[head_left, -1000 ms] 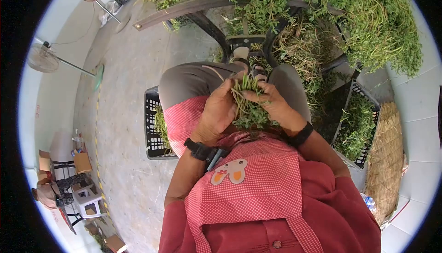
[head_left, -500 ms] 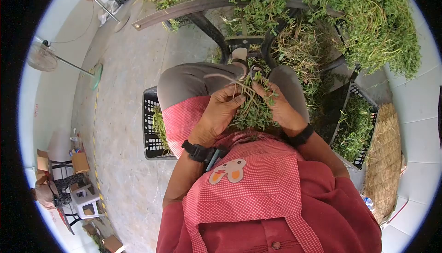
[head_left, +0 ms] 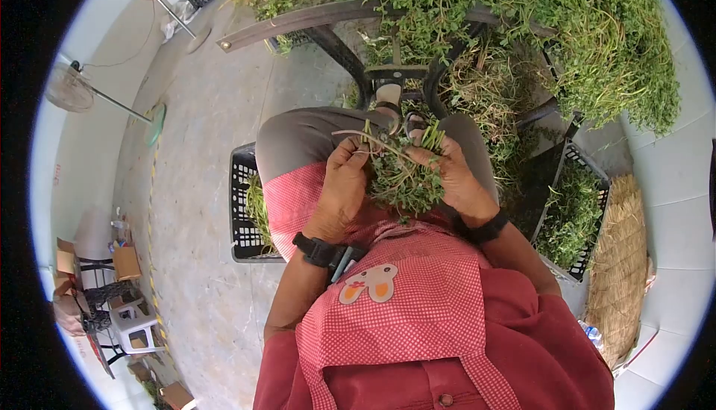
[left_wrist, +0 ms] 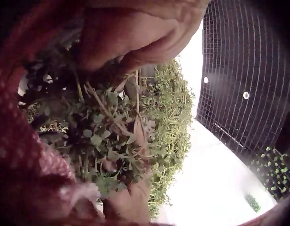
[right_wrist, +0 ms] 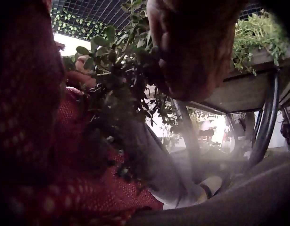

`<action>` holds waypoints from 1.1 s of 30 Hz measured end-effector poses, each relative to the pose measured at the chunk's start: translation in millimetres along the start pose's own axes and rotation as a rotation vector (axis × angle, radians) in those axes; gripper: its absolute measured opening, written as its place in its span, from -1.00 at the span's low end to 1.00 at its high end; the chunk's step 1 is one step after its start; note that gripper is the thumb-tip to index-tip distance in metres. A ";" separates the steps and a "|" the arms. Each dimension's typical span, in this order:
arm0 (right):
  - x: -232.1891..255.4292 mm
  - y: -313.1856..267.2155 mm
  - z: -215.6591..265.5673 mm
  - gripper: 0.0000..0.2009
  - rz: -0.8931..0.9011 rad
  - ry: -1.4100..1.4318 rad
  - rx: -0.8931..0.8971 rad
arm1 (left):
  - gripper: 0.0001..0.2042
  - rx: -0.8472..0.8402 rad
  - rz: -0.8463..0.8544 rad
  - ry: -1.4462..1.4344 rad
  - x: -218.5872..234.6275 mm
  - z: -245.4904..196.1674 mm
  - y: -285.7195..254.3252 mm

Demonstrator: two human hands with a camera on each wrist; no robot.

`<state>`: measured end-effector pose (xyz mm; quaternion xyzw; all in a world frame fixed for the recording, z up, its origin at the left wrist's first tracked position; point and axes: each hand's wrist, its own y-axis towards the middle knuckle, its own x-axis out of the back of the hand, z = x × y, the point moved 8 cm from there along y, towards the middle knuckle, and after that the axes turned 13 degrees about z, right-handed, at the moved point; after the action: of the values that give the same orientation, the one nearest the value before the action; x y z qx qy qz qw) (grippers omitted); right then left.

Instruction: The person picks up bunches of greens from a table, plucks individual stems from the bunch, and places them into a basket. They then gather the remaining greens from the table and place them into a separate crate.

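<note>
Over the lap, the left hand (head_left: 344, 186) pinches thin stems between thumb and fingers, one long pale stem running across toward the other hand. The right hand (head_left: 461, 179) grips a bunch of leafy green stems (head_left: 406, 186), cut ends poking up past its thumb and leaves hanging down between the hands. In the left wrist view the left hand (left_wrist: 135, 35) is above the leaves (left_wrist: 105, 136), with part of the right hand (left_wrist: 130, 202) beyond them. In the right wrist view the right hand (right_wrist: 192, 52) is dark, its fingertips hidden, beside hanging leaves (right_wrist: 112, 94).
A table (head_left: 298, 22) piled with greens (head_left: 597, 37) stands in front. Black crates with greens are at the left (head_left: 242, 201) and right (head_left: 578, 261). Loose stems (head_left: 492, 89) lie under the table. A straw mat (head_left: 619, 268), two fans and a white stool (head_left: 136, 324) stand around.
The hands have moved apart; the left hand has drawn leftward with a few stems, while the right hand keeps the bunch. The long pale stem has shifted left.
</note>
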<state>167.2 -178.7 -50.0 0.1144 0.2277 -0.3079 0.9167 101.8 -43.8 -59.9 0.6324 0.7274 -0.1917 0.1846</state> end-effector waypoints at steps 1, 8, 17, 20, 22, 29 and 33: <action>-0.9 0.5 -0.2 -0.77 0.001 -0.001 0.000 | -0.80 -0.016 0.023 -0.021 0.9 -2.1 -0.4; -1.6 2.7 -6.2 -0.75 0.018 -0.085 0.065 | -0.76 0.055 0.194 -0.202 -21.2 -8.5 0.5; 37.4 -5.9 6.7 -0.71 -0.051 -0.029 0.090 | -0.85 -0.235 0.045 -0.380 22.5 -41.9 -5.8; 35.3 -12.9 14.5 -0.76 -0.085 0.402 0.072 | -0.87 -0.239 -0.048 -0.470 44.9 -44.7 -8.8; 43.0 -28.2 24.6 -0.78 -0.309 0.354 0.121 | -0.85 -0.226 -0.137 -0.482 53.7 -38.8 -11.3; 35.6 -16.0 47.6 -0.82 -0.071 -0.096 0.011 | -0.84 -0.205 -0.031 -0.435 42.9 -36.9 -9.1; 18.6 -5.5 63.9 -0.80 -0.078 -1.078 -0.077 | -0.85 -0.153 -0.013 -0.423 24.2 -34.4 -8.5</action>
<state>199.2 -215.0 -3.9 -0.1020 -0.2596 -0.3481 0.8950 89.4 -6.7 -42.4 0.5575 0.6891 -0.2655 0.3794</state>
